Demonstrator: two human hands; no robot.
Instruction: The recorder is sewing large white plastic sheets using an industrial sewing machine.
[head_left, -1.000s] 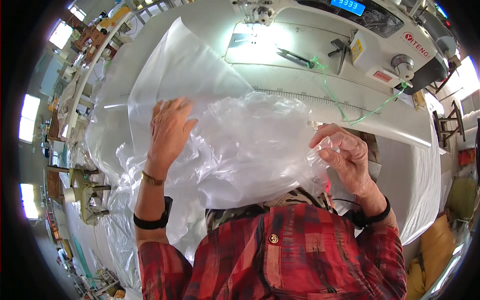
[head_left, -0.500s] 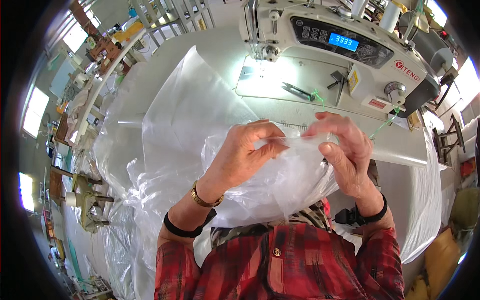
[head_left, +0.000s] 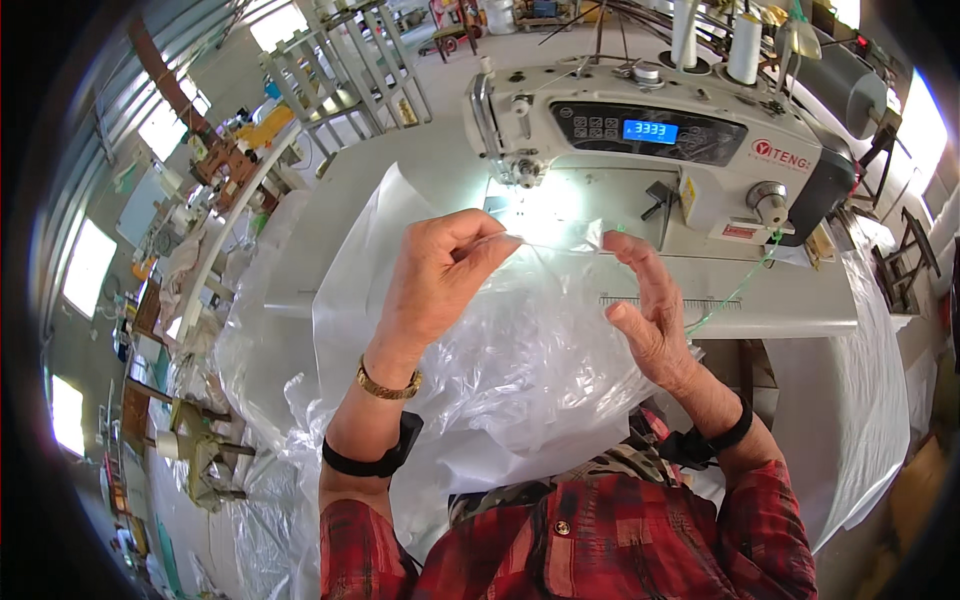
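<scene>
Plastic film [head_left: 540, 365] overhangs the worktop's [head_left: 800, 305] front edge, raised but not under the sewing machine [head_left: 690, 140]. Left hand [head_left: 435, 275] pinches it; right hand [head_left: 650, 315] half-open, hold unclear.

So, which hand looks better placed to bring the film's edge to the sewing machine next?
Probably the left hand: it pinches the clear plastic film close to the sewing machine, while the right hand is open.

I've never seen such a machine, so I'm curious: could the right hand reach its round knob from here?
Probably yes: the right hand is open, the round knob is ahead to its right, and just a thin green string seems to trail between them.
</scene>
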